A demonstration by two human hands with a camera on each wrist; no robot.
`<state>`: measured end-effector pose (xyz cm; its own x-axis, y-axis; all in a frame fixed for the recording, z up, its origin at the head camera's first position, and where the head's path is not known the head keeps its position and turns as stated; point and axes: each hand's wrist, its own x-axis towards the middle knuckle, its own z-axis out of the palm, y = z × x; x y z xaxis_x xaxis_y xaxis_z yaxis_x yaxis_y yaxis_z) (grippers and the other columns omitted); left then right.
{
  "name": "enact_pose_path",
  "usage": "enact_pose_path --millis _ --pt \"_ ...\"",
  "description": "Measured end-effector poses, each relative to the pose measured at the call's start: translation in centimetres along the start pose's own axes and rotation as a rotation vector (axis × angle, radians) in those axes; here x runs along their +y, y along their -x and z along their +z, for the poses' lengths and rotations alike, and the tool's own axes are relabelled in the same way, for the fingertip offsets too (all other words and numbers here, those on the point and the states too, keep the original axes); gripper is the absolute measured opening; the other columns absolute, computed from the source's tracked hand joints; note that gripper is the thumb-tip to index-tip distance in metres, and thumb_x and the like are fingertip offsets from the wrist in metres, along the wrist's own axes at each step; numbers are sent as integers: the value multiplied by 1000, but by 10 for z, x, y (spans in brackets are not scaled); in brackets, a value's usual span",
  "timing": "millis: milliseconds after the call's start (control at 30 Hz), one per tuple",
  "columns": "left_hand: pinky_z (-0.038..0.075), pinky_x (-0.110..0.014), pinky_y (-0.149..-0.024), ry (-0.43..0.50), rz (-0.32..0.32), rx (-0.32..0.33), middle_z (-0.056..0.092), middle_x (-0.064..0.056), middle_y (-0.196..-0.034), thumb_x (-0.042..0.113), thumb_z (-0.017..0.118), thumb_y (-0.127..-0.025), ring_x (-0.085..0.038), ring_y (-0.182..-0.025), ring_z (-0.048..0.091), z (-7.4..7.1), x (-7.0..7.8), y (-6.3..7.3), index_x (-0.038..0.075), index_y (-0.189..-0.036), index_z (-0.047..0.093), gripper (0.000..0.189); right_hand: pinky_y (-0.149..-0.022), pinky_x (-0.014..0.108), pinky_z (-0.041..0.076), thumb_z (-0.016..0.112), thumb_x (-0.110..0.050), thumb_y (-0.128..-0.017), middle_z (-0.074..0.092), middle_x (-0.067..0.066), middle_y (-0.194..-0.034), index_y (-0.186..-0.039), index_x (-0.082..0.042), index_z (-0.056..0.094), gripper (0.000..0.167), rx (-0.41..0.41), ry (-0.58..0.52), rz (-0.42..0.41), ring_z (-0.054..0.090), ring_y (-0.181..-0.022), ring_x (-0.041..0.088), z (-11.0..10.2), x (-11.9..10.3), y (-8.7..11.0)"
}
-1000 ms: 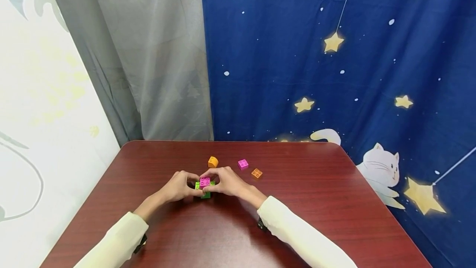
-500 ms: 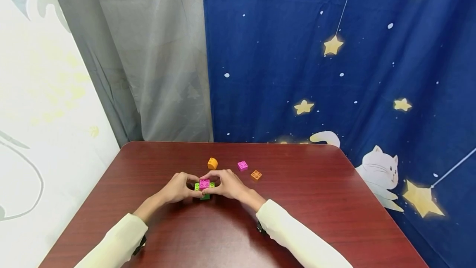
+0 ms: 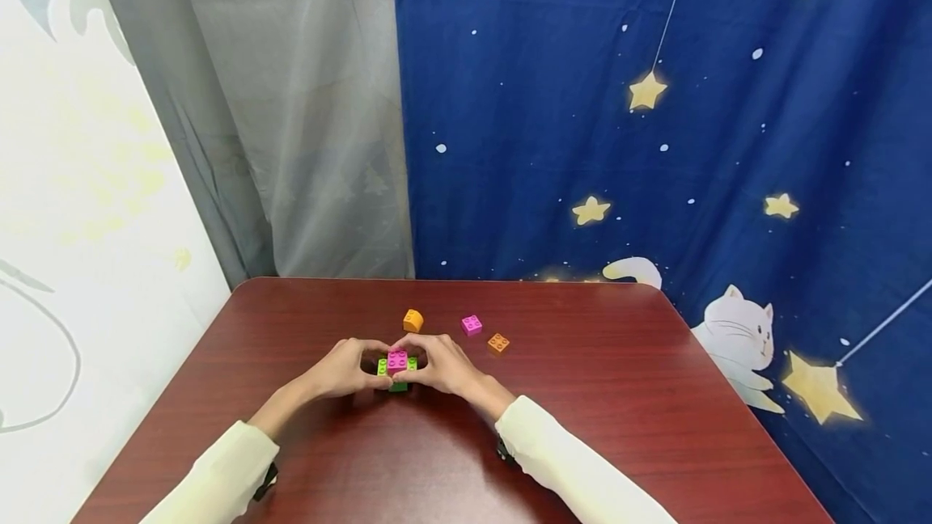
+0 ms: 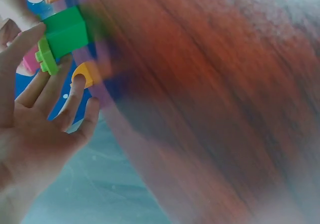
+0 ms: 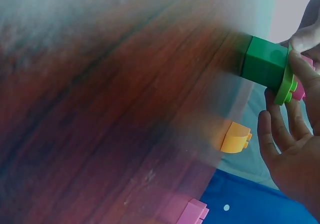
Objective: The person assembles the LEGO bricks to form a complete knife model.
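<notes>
1. Well, the person's left hand (image 3: 342,369) and right hand (image 3: 442,366) meet around a small block stack (image 3: 397,362) on the left half of the dark red surface (image 3: 619,395).
2. Both pairs of thumb and forefinger are drawn in narrow, pinching the stack from either side, while the other fingers (image 4: 56,91) fan out loosely.
3. The stack stands upright: a pink top block (image 3: 396,357) over a light green piece (image 4: 46,56), with a dark green block (image 5: 264,62) below. I can't tell whether its base touches the surface.
4. Just beyond the hands sits a yellow-orange curved block (image 3: 413,321), apart from the stack.
5. Off toward the right hand's side lie a loose pink block (image 3: 472,326) and, near it, a flat orange block (image 3: 498,344).
6. Behind hang a grey curtain (image 3: 335,120) and a starry blue curtain (image 3: 510,120).
</notes>
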<state>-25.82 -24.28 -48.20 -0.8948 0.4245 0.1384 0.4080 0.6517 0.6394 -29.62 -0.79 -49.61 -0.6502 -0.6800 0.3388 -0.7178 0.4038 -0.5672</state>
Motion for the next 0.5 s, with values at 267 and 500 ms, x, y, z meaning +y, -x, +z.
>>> enact_pose_path --millis 267,500 --pt "59 -48 -84 43 79 71 77 -1 -106 41 83 -89 -19 -95 74 0 7 -1 10 -123 74 47 -64 14 43 89 -26 -85 78 -6 -104 -135 -22 55 61 26 14 11 70 -79 13 0 0 -1" --pt "59 -41 -77 49 85 97 78 1 -102 35 85 -89 -16 -88 73 5 4 -3 17 -117 78 34 -64 14 43 91 -27 -83 78 -7 -102 -135 -19 56 63 31 19 23 67 -75 13 3 2 -1"
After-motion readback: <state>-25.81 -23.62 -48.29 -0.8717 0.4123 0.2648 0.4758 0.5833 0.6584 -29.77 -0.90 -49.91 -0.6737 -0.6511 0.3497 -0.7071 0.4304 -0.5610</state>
